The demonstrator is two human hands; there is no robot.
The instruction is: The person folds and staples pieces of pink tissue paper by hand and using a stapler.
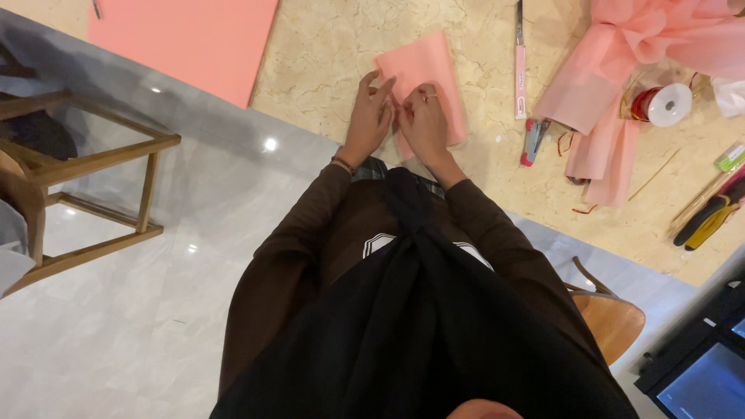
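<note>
Landmark: the folded pink sheet [423,77] on the beige stone table [326,54]. Far left of it, beyond the table edge, a wooden stool [93,186] stands on the grey floor [116,326]. Left of the sheet lies a large pink card [186,39]. The left hand [369,116] rests at the sheet's left edge, palm down, fingers [378,85] extended and loosely spread, pressing its lower left part flat. The right hand [425,120] lies on the sheet's lower half, fingers curled, fingertips pinching a fold beside the left hand; a ring shows on one finger. Both forearms in brown sleeves converge from below. Right of the sheet: a pink cutter [520,74], a small stapler [534,141], a pink paper bundle [621,70], a ribbon spool [663,105], and pliers [708,217].
</note>
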